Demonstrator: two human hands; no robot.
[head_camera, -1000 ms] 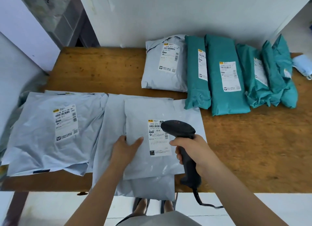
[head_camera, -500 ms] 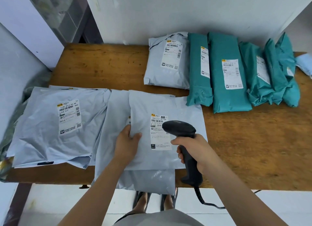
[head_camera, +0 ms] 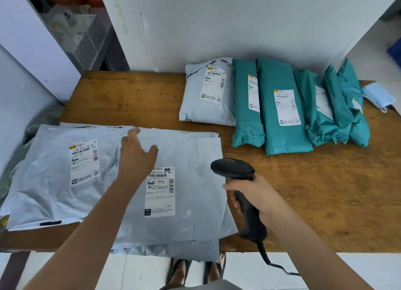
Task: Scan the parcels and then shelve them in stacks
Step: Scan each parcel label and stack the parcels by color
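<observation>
A grey parcel (head_camera: 191, 194) with a white label lies on top of other grey parcels at the table's front edge. My left hand (head_camera: 135, 154) hovers over its far left corner, fingers spread and holding nothing. My right hand (head_camera: 258, 199) grips a black barcode scanner (head_camera: 238, 185), whose head points left at the label. A second stack of grey parcels (head_camera: 54, 174) lies to the left. At the back stand one grey parcel (head_camera: 208, 94) and several teal parcels (head_camera: 282, 107) in a row.
The wooden table (head_camera: 314, 192) has bare surface at the right and the back left. A light blue face mask (head_camera: 378, 95) lies at the far right edge. White walls stand behind and to the left. The scanner's cable hangs off the front edge.
My left hand has let go of the grey parcel's left edge and moved up toward its far left corner. The scanner has stayed beside the label.
</observation>
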